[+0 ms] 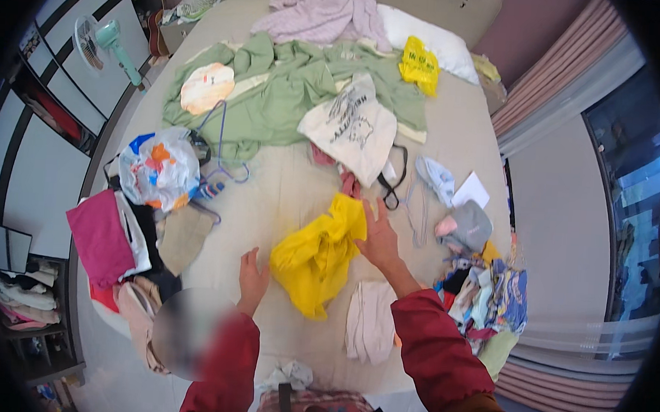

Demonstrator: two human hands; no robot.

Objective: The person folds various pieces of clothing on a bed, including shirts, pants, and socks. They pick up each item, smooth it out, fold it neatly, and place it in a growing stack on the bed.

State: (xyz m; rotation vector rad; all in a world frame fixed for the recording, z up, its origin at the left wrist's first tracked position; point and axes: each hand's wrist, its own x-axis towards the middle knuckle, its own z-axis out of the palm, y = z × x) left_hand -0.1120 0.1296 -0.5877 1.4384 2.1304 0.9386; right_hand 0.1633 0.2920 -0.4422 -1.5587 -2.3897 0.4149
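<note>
The crumpled, bright-yellow piece of thin sheet material (316, 254) lies mid-bed, at the near part of the beige bed (260, 191), between both hands, probably for easy reach from either side. The left hand (253, 280) is open just beside its left edge, fingers gripping nothing; the right hand (377, 240) meets its right edge, though whether those fingers pinch it cannot be told. Beyond, a flat, off-white cloth bag with black print (352, 131) slumps over the rumpled, soft green bedding (276, 91).
</note>
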